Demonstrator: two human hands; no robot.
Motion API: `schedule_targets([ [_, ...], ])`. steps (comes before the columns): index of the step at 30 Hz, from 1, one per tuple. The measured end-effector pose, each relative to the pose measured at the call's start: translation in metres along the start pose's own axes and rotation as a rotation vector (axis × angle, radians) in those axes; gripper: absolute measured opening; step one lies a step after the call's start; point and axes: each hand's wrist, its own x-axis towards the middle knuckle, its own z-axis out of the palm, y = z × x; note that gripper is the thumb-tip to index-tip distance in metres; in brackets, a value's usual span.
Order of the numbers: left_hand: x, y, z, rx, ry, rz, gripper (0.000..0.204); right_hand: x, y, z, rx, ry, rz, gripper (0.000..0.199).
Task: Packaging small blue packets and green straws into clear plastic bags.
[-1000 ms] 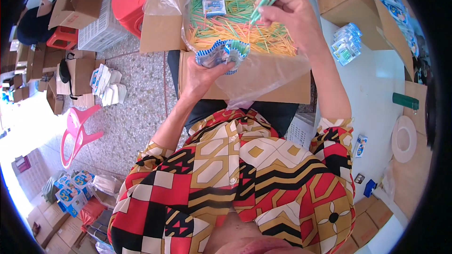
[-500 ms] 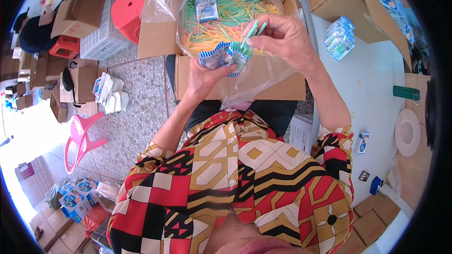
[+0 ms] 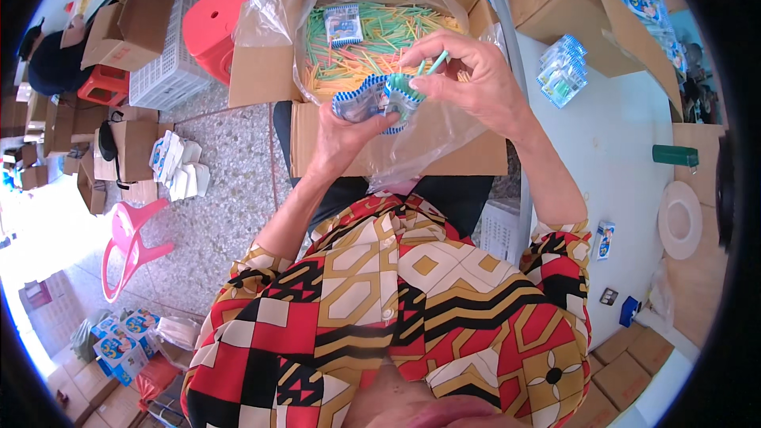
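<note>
My left hand is closed around blue-and-white packets with zigzag edges. The one on the right gapes at the top, and pale green sticks show in its mouth. Just above that opening, my right hand pinches thin green sticks between thumb and fingers; how many is hard to tell. Both hands are over the near side of a cardboard carton filled with loose green, yellow and pink sticks. On these sticks lies another packet.
Clear plastic lining spills over the carton's rim. On the white table at right lie stacked packets, a single packet and a green object. Left are a red stool, a white crate and a pink stool.
My right hand's green sticks have come down closer to the opened packet and lean more. My left hand keeps its hold. The whole view has shifted slightly.
</note>
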Motion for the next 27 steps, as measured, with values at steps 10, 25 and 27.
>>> schedule_targets([
  [10, 0.002, -0.003, 0.001, -0.057, -0.005, 0.023, 0.030, -0.001, -0.002, 0.004, -0.181, 0.071, -0.128, 0.017],
  [25, 0.007, 0.018, 0.006, -0.183, -0.054, -0.047, 0.038, -0.015, 0.027, -0.003, 0.420, 0.022, 0.052, 0.025],
  [27, 0.008, 0.015, 0.008, -0.153, -0.095, -0.067, 0.037, -0.027, 0.042, 0.005, 0.389, 0.022, 0.108, 0.022],
])
